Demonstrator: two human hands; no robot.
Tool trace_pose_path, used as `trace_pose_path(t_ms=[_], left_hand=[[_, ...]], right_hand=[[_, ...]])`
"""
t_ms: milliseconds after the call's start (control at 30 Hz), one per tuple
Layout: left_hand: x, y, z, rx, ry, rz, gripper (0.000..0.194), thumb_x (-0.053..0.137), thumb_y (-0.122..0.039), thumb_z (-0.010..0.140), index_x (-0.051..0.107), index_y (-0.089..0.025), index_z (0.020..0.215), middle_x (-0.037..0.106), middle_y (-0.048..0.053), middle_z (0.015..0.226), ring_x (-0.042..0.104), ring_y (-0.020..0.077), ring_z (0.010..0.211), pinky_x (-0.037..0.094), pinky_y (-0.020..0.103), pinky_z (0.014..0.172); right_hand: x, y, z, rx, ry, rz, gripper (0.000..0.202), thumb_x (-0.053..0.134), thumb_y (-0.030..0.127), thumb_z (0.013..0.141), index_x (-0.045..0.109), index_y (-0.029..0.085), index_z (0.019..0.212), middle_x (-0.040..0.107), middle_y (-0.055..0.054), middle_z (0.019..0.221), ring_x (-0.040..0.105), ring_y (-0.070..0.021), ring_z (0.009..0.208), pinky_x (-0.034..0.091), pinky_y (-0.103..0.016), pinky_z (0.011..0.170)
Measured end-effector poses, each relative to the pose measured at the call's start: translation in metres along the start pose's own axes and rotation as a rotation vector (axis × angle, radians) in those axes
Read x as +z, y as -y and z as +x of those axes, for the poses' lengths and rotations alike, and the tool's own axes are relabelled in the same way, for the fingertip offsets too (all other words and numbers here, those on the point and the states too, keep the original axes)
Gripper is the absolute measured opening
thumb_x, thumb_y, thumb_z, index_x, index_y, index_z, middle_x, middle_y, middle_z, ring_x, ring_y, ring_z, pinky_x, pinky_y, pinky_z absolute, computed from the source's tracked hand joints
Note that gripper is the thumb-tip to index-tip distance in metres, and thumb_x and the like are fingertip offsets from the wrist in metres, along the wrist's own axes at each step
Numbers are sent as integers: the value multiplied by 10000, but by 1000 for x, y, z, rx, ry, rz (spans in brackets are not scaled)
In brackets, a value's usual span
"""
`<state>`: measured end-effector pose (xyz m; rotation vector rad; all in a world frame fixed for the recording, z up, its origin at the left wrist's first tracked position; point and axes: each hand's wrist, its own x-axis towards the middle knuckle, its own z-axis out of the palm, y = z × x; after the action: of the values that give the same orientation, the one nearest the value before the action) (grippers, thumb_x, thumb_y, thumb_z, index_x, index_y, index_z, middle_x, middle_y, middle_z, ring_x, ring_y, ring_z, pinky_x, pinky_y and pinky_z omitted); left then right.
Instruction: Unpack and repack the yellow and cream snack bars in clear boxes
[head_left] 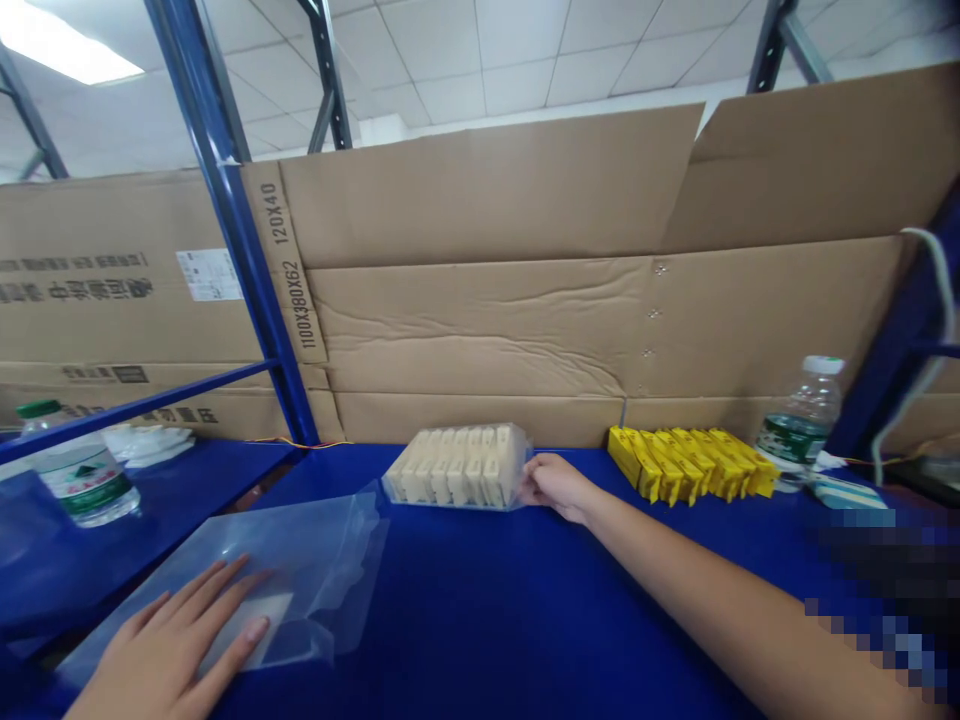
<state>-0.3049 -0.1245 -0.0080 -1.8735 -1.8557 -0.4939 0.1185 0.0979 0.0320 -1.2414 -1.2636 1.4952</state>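
Observation:
My left hand (184, 635) lies flat with its fingers apart on a stack of clear plastic bags (300, 550) at the front left; something pale shows through under the thumb. Toward the back, my right hand (553, 485) has its fingers closed on the right end of a clear plastic bag holding a row of cream-coloured plastic pieces (454, 467). That filled bag rests on the blue surface near the cardboard. Right of my right hand stands a row of yellow plastic pieces (690, 462), not touched by either hand.
A water bottle (801, 425) stands behind a light blue packet (851, 492) on the right. Another bottle (82, 470) is beyond the blue post (247, 270) on the left. A tall cardboard wall (480, 330) closes off the back of the blue table (480, 610).

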Motion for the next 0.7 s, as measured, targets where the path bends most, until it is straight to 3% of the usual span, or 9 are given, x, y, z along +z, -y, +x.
trace_pose_path(t_ms=[67,133,233,367,433,567,700], left_hand=[[3,-7,14,-19,22,-1,470,377,-555,923,691,-363,1215,673,21,1326,590,361,1262,481,582,1002],[4,-17,31,-38,60,15,505,336,-537,938,676,-321,1242,661,40,1344,568,351,1291,456,568,1033],[1,-37,60,-20,147,25,504,341,-453,952,654,-230,1279,624,100,1390,544,335,1318,413,526,1083],[4,-64,100,68,233,-32,478,379,-452,958,608,-234,1317,582,100,1439,495,312,1367,375,515,1115],[16,-73,117,96,170,-76,476,370,-458,961,600,-224,1305,582,120,1434,484,325,1372,355,564,1115],[43,-86,147,43,-91,-151,467,367,-485,935,608,-179,1193,641,146,1334,545,377,1297,334,664,1089],[39,-115,163,51,-239,-213,493,459,-559,873,516,-190,1196,627,140,1243,587,410,1220,450,613,1028]], right_hand=[[-30,-9,-30,28,-29,66,128,548,182,962,593,147,848,614,-3,740,618,-113,631,570,-293,672],[-60,-18,-63,37,-49,130,187,571,140,907,516,181,733,554,29,635,585,-97,564,567,-280,663],[-100,-32,-110,44,-65,202,262,738,201,775,490,194,693,511,53,593,554,-93,542,555,-269,632],[-140,-46,-157,47,-53,307,438,920,362,588,541,185,719,542,51,626,533,-84,550,527,-242,595],[-151,-48,-171,40,-41,343,455,922,402,598,541,184,716,534,54,625,524,-79,539,511,-232,574],[-158,-50,-177,-8,-52,436,422,924,319,592,548,179,721,530,58,621,527,-73,521,495,-214,548],[-156,-48,-169,-51,-35,493,352,874,307,669,561,176,764,576,36,649,585,-92,545,506,-212,558]])
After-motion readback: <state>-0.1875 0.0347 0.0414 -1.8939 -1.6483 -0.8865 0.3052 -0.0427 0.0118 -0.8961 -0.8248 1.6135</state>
